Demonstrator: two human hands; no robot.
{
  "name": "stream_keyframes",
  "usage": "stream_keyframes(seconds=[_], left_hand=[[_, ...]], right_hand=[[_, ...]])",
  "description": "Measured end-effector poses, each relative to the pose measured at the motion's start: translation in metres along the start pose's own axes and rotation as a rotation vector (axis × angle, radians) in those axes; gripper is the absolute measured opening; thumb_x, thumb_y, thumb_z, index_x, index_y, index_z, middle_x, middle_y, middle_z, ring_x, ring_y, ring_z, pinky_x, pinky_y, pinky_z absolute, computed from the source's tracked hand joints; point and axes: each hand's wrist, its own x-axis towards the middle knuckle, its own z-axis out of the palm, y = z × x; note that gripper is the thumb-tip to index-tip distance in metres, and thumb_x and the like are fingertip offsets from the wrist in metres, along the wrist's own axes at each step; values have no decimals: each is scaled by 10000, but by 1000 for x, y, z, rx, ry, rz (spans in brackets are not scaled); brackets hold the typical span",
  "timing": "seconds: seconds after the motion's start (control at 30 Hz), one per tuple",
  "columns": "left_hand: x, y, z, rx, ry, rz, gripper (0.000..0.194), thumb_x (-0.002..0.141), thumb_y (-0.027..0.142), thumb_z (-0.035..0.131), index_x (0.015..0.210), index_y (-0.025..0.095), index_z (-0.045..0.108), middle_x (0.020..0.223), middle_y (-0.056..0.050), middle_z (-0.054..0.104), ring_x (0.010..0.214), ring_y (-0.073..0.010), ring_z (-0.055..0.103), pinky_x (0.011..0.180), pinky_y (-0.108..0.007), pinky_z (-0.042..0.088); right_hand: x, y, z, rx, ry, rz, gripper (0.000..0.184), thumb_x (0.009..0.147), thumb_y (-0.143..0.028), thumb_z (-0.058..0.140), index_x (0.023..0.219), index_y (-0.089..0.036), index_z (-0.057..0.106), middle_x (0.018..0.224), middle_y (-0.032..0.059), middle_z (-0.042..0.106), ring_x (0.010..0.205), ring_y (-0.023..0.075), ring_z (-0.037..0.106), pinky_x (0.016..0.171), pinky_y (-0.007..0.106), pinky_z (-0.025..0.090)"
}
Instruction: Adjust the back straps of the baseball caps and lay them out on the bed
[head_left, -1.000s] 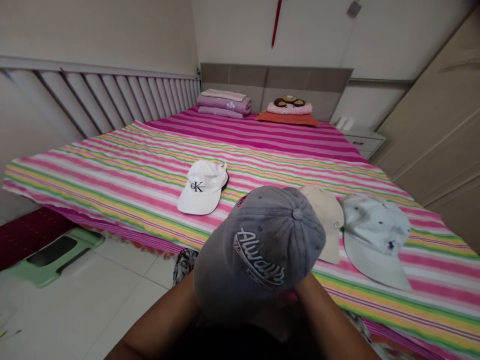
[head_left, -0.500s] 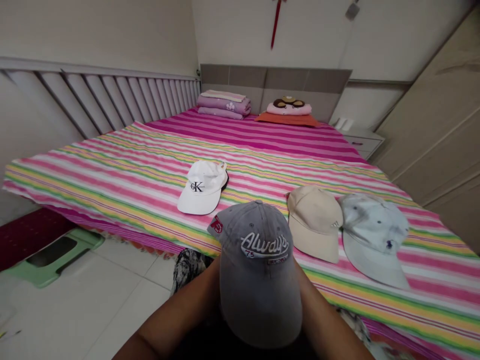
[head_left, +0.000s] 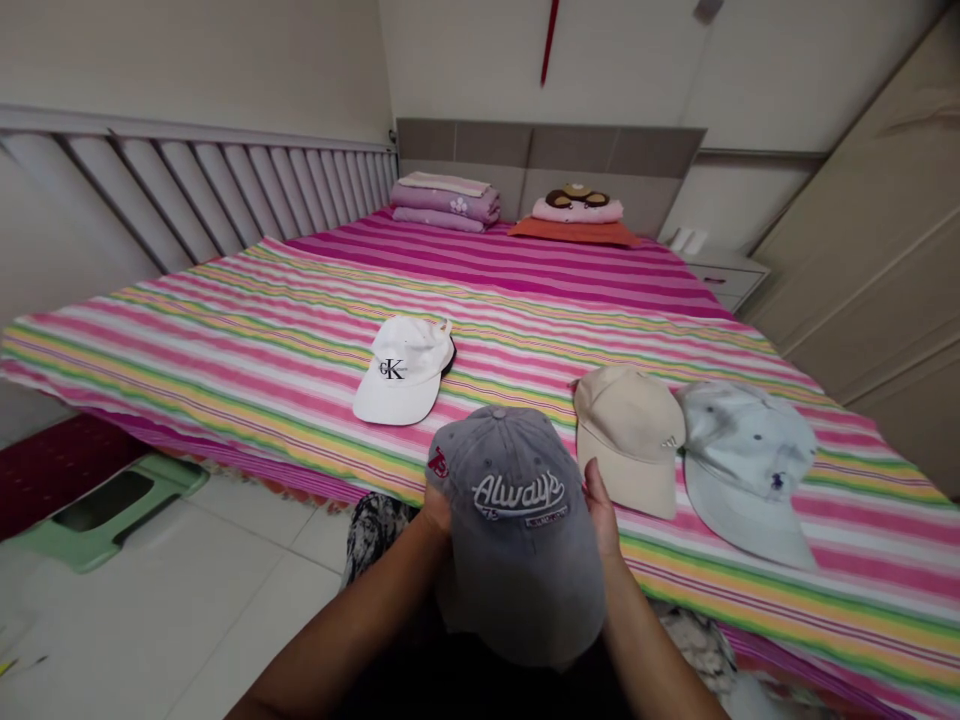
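Observation:
A grey baseball cap with "Always" embroidered in white is held up in front of me, its brim pointing down toward me. My left hand grips its left side, most of the fingers hidden behind the cap. On the other side my right hand holds the cap's edge, with fingertips showing beside the crown. Beyond it on the bed lies a white cap with "CK" lettering. To the right, a beige cap lies against a pale blue cap.
The bed has a striped sheet. Folded purple bedding and a pink-and-orange pile sit by the headboard. A green stool stands on the floor at left; a white nightstand is at far right.
The grey cap has tilted and shifted slightly. Both hands, hidden behind the cap before, now show at its sides. The other caps lie where they were; the view has dipped slightly.

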Motion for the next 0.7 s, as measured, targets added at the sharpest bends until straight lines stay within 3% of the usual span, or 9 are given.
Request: stream_keyframes(seconds=[0.1,0.2,0.37,0.47,0.53,0.63,0.7], left_hand=[[0,-7,-8,-33,-29,-143,296,811,324,416,933,137,610,847,-62,677,950,-219,582,861,-413,412],[-9,-17,-23,-71,35,-206,239,775,246,415,855,167,627,752,-54,683,908,-226,605,851,-412,425],[-21,-17,-34,-204,166,7,297,788,211,320,736,141,604,633,-54,655,829,-200,633,840,-370,449],[-9,6,-18,-188,138,71,316,819,276,326,770,122,598,666,-73,660,828,-201,635,842,-359,454],[9,30,2,-145,111,120,261,819,222,356,774,124,594,654,-63,661,817,-193,638,851,-347,452],[46,66,31,-64,37,147,195,822,161,403,779,131,591,641,-37,661,786,-170,642,846,-316,456],[72,80,41,8,73,124,175,827,170,427,769,131,588,617,-23,648,705,-147,641,765,-277,490]], right_hand=[[-1,-4,-3,14,-1,-13,420,785,-504,420,1023,-227,626,955,41,699,1040,238,570,951,458,358],[-1,-3,-10,3,-6,11,352,765,-451,470,973,-229,647,943,35,702,1041,236,570,957,449,361],[6,-6,-15,-69,4,-24,233,735,-376,524,821,-221,676,838,29,720,1000,237,593,932,428,399],[24,-22,-11,-182,55,-208,141,694,-279,566,764,-211,668,722,20,720,930,238,625,888,418,440],[44,-40,-6,-213,75,-293,119,675,-249,577,756,-210,656,674,7,713,885,229,639,864,403,458],[76,-67,2,-238,101,-415,140,688,-249,570,817,-249,623,747,-48,712,834,179,648,844,363,471],[95,-76,4,-280,122,-511,215,698,-264,564,910,-266,600,842,-61,704,847,159,639,836,349,472]])
